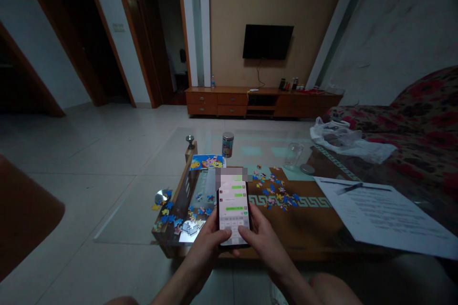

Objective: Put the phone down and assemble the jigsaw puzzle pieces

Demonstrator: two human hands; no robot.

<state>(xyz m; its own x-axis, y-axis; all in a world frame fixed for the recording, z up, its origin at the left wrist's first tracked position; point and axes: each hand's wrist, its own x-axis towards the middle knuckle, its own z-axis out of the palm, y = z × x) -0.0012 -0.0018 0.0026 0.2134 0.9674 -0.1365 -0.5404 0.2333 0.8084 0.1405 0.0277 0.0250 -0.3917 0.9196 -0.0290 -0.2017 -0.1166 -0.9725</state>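
Two hands: left hand point(207, 243) and right hand point(263, 238) both gripped the phone point(233, 212), thumbs on its screen.
Puzzle pieces point(275, 193): scattered at 1 o'clock of the phone.
Papers point(379, 212): at 3 o'clock.

Phone point(234, 212) in both hands: glossy lit glass screen. Table point(307, 228) beyond hands: glossy glass over wood. Paper sheets point(386, 214) right of hands: matt. Floor tiles point(107, 152): smooth, sheen.

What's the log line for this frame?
left hand: holds phone | right hand: holds phone, thumb on screen | puzzle pieces: on table
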